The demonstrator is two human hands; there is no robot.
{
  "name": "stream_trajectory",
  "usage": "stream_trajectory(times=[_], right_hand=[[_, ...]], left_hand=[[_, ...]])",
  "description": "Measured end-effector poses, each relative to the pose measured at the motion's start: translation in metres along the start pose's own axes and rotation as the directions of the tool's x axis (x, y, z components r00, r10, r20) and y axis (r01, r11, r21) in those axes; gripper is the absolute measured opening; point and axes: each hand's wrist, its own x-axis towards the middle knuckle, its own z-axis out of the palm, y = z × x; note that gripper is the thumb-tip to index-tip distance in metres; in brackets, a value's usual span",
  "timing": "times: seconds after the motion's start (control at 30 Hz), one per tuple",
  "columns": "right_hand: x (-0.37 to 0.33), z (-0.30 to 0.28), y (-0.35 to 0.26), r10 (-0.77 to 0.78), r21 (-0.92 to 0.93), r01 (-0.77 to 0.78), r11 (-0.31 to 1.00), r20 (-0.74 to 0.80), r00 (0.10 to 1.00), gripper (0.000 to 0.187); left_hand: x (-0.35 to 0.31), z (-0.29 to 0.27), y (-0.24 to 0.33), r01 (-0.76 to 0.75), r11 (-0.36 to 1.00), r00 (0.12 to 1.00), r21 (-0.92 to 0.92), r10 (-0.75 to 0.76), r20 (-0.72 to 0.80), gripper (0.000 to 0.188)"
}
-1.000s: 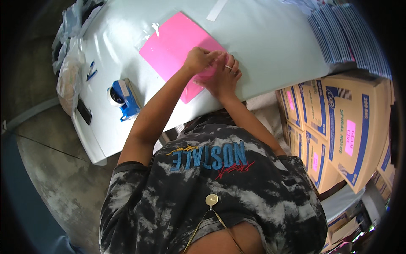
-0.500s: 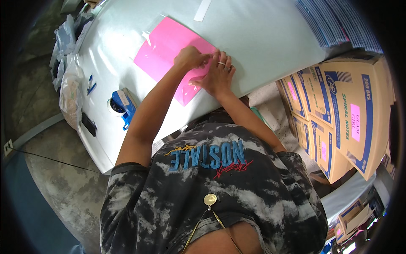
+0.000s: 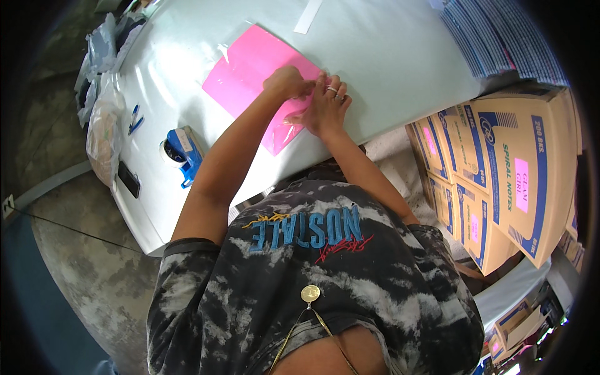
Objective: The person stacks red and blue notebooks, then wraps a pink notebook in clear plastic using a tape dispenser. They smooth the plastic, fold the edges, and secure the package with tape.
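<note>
A flat pink sheet [image 3: 240, 69] covered in shiny clear plastic film [image 3: 284, 132] lies at an angle on the white table. Loose film sticks out past its far-left edge. My left hand [image 3: 289, 84] rests over the right half of the sheet, its fingers curled and pinching at the right edge. Against that same edge is my right hand [image 3: 326, 109], with a ring on one finger. Its fingertips bend in close to the left hand's, and its thumb presses on the film-covered pink surface. What lies between the fingertips is mostly hidden.
On the white table [image 3: 387, 62] are a blue tape dispenser [image 3: 187, 147], blue snips [image 3: 135, 122], a black phone [image 3: 129, 180], a plastic bag [image 3: 103, 134] and a white strip [image 3: 307, 17]. Stacked spiral notebooks [image 3: 500, 40] stand far right, cardboard boxes [image 3: 544, 144] below them.
The view has shifted slightly, so the table things sit a little differently. Both hands stay at the sheet's right edge, with the right fingers drawn a bit closer together.
</note>
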Motion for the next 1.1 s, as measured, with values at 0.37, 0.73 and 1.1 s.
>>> stream_trajectory(times=[0.37,0.73,1.1], right_hand=[[0.008,-0.012,-0.003,0.047,-0.001,-0.047,0.999,0.046,0.998,0.127],[0.013,-0.023,0.004,-0.044,-0.077,0.051,0.996,0.092,0.995,0.118],[0.033,-0.004,0.018,0.090,0.079,-0.093,0.993,0.038,0.995,0.068]], left_hand=[[-0.024,-0.014,-0.012,0.067,0.949,0.998,0.307,-0.059,-0.035,0.055],[-0.090,0.002,-0.069,0.000,0.992,0.914,0.128,0.052,-0.403,0.043],[-0.131,0.096,-0.097,-0.022,0.916,0.821,-0.400,-0.211,-0.530,0.083]])
